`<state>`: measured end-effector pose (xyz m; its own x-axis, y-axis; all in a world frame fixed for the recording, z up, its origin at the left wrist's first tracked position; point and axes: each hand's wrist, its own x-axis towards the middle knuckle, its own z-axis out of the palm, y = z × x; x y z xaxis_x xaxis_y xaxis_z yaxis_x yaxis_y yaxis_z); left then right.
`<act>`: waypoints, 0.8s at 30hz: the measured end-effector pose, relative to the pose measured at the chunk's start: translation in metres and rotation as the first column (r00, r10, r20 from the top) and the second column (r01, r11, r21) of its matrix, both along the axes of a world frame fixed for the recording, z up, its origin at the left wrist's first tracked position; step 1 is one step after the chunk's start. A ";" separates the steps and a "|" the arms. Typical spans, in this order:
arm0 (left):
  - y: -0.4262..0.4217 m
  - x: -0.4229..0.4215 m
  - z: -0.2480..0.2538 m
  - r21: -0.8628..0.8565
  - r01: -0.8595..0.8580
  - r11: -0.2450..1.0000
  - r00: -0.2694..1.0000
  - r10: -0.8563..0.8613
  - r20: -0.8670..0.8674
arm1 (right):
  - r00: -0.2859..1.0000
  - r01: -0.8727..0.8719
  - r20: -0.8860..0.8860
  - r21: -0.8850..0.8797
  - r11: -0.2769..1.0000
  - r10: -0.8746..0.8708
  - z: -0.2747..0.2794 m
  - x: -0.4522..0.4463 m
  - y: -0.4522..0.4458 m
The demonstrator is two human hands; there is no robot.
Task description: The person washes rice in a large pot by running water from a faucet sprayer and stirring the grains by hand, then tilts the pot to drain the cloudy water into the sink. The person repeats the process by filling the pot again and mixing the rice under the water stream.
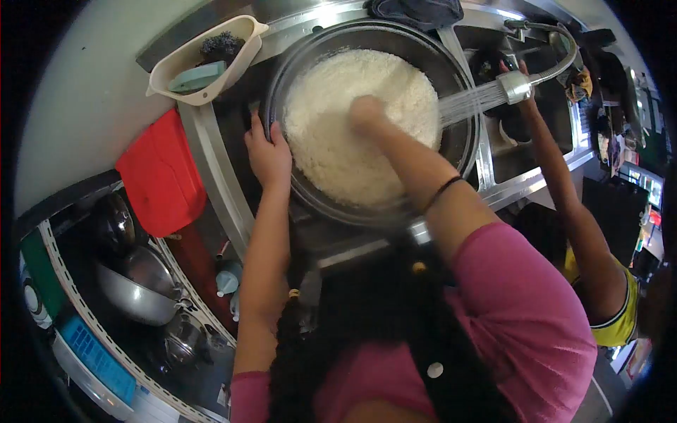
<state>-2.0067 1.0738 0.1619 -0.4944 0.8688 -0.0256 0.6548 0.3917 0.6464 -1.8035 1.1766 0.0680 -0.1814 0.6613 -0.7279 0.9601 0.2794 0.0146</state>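
Observation:
A large dark round pot [469, 151] stands in the sink, filled with white rice [338, 151] and cloudy water. My left hand [269, 155] grips the pot's rim on its left side, the thumb apart from the fingers. Over the middle of the rice is my right hand [367, 116], blurred by motion. Its fingers are down in the rice and hidden. From the right, a spray head [516, 87] on a flexible hose sends water into the pot. Another person's hand [520, 70] is at the spray head.
A cream tub [240, 32] with a light green sponge [197, 77] and a dark scrubber [222, 48] sits at the upper left. Below it hangs a red plastic piece [163, 176]. Metal pots [141, 289] fill the lower-left shelf. A second basin [511, 166] lies right.

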 end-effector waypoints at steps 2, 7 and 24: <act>0.001 0.001 0.004 0.018 0.008 1.000 1.000 -0.008 0.004 | 0.987 -0.096 -0.107 0.180 0.979 0.116 0.006 -0.009 -0.042; -0.001 -0.004 -0.007 0.043 0.031 0.999 0.999 -0.031 -0.016 | 0.802 -0.162 -0.584 -0.006 0.987 0.128 0.012 0.034 -0.045; -0.001 -0.005 -0.008 0.041 0.008 0.999 1.000 -0.009 0.029 | 0.909 -0.097 -0.357 0.321 0.942 0.215 0.016 -0.106 0.064</act>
<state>-2.0114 1.0728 0.1539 -0.4869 0.8735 -0.0043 0.6386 0.3593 0.6806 -1.9092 1.2403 0.0838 -0.5244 0.7710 -0.3614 0.8513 0.4663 -0.2405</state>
